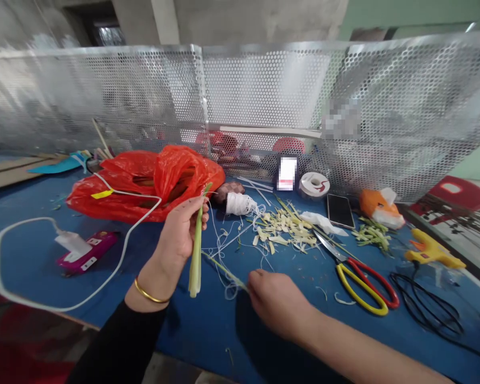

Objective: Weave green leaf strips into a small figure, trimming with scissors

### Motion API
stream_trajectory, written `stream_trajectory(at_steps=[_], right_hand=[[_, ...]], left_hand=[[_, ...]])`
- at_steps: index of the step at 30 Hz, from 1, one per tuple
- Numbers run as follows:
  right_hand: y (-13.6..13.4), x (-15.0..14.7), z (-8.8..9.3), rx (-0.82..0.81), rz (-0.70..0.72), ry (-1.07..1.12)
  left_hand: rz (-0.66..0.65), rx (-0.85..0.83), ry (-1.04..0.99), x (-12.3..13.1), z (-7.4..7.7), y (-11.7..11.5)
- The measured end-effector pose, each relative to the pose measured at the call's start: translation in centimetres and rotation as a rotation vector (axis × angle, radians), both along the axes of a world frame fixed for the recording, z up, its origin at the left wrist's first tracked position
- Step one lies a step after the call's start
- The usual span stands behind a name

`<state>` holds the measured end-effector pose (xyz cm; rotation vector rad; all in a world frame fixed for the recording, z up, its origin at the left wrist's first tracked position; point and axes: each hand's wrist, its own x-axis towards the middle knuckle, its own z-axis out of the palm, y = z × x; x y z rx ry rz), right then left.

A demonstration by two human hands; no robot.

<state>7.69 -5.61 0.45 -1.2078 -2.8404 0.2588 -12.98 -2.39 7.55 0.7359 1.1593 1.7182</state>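
My left hand (180, 232) is closed around a pale green leaf stalk (196, 250), held upright over the blue table (32, 256). A gold bangle sits on that wrist. My right hand (278, 301) is lower and to the right, fingers pinched on a thin green strip (224, 271) and a loop of white thread (220, 240) running toward the stalk. The thread leads back to a white spool (239, 204).
A red plastic bag (144, 184), a white cable (64, 306) with a charger and a pink device (86, 252) lie left. Leaf scraps (286, 229), scissors (362, 280), a phone (340, 210), tape roll (314, 185) and yellow glue gun (432, 250) lie right. A perforated metal screen (264, 96) stands behind.
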Motion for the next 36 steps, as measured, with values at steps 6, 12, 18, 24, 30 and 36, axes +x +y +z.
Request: stream_trajectory(at_steps=[6,12,18,24,30,36], right_hand=[[3.2,6.1,1.6,-0.111,-0.123,0.262],[4.4,10.7,0.7,-0.298,-0.306,0.45],[4.2,15.3,1.5,-0.343,-0.375,0.56],[2.8,17.1,1.7,-0.286,-0.438,0.609],[2.1,16.4,2.2,-0.248,-0.418,0.642],[2.6,15.0,3.1,-0.167,-0.387,0.708]], left_hand=[[-0.131,-0.01,0.053,-0.5,-2.2,0.4],[-0.228,-0.137,-0.051,-0.2,-2.8,0.5],[-0.321,-0.241,-0.073,0.0,-3.5,0.7],[-0.429,-0.278,-0.055,1.1,-4.6,0.9],[-0.628,-0.273,0.028,3.5,-5.1,1.7],[-0.931,-0.301,0.023,5.4,-6.0,2.0]])
